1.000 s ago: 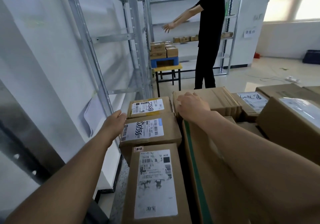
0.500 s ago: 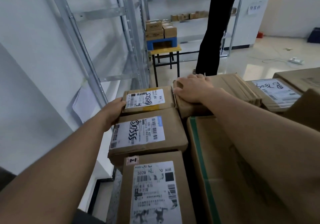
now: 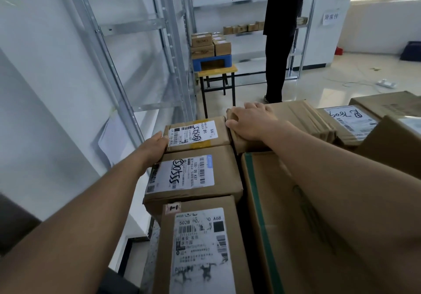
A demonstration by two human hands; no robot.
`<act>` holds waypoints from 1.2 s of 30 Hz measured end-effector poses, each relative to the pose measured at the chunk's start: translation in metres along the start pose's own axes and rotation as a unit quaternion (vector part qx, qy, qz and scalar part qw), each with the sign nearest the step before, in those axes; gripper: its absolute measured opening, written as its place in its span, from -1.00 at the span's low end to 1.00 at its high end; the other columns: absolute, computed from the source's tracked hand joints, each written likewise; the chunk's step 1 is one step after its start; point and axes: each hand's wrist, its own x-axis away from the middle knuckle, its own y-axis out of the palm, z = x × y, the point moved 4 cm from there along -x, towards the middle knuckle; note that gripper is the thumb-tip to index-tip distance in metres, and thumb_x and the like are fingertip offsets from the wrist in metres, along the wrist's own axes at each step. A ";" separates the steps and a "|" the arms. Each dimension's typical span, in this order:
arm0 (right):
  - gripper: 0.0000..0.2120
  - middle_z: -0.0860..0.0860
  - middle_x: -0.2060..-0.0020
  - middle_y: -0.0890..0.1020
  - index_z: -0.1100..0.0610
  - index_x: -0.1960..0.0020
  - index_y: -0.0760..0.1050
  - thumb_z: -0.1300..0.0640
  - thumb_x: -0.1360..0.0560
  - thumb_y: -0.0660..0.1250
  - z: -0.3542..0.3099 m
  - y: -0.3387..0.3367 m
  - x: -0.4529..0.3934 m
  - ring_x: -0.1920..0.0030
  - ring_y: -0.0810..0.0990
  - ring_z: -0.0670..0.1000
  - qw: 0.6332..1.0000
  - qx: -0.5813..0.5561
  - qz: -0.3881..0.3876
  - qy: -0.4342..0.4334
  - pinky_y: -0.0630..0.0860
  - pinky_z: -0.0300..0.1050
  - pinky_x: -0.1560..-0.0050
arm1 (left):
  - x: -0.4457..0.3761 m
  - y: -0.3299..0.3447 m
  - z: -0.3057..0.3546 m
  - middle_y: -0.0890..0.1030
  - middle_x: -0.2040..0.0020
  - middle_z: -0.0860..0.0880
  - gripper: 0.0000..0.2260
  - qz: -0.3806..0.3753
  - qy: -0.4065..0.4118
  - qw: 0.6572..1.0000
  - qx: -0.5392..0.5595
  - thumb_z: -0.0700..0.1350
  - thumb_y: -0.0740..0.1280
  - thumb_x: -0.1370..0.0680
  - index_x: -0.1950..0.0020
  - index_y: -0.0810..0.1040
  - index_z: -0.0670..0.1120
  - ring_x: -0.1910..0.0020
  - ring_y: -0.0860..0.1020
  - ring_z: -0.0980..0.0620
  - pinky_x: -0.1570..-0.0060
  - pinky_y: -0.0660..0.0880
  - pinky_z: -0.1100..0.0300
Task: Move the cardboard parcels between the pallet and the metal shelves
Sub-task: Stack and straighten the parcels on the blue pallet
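A: Which parcel's going?
B: The small labelled parcel (image 3: pixel 197 135), centre frame, far end of the left row, touching the next box behind it.
A: Hands?
B: Left hand (image 3: pixel 157 144) pressed to its left end, fingers hidden. Right hand (image 3: pixel 250 123) curled over the crumpled parcel (image 3: pixel 293 123) beside it, thumb at the gap.
A: Handling?
B: Prob. light, stiff cardboard w/ slick tape; clamp both ends, not the label.

Both arms stretched forward, left hand (image 3: pixel 154 146) fingers hidden, right hand (image 3: pixel 251 121) palm down, fingers curled
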 end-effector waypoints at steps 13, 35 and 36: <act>-0.42 0.10 -0.44 0.29 -0.05 -0.45 0.23 -0.26 -0.50 0.15 -0.029 -0.032 0.131 -0.44 0.20 0.18 0.998 -0.021 0.033 -0.039 0.11 0.15 -0.40 | 0.152 -0.012 -0.018 0.22 -0.51 -0.08 -0.49 0.136 0.061 0.989 0.013 0.16 0.08 -0.61 -0.53 0.13 0.04 -0.46 0.22 -0.13 -0.37 0.20 -0.10; -0.37 -0.10 -0.47 0.26 -0.16 -0.47 0.20 -0.18 -0.45 0.33 -0.040 -0.005 0.300 -0.49 0.07 0.03 0.977 -0.040 -0.076 -0.197 0.02 0.07 -0.44 | 0.287 0.059 -0.058 0.32 -0.21 0.30 0.04 -0.067 0.107 0.991 0.046 0.20 0.48 -0.24 -0.53 -0.10 0.14 -0.15 0.37 0.22 0.11 0.37 0.48; -0.37 -0.09 -0.47 0.26 -0.15 -0.47 0.20 -0.18 -0.46 0.32 -0.039 -0.004 0.301 -0.49 0.06 0.04 0.977 -0.042 -0.072 -0.198 0.02 0.06 -0.44 | 0.287 0.060 -0.057 0.33 -0.23 0.28 0.04 -0.065 0.105 0.991 0.054 0.18 0.48 -0.24 -0.54 -0.09 0.13 -0.17 0.37 0.20 0.09 0.37 0.47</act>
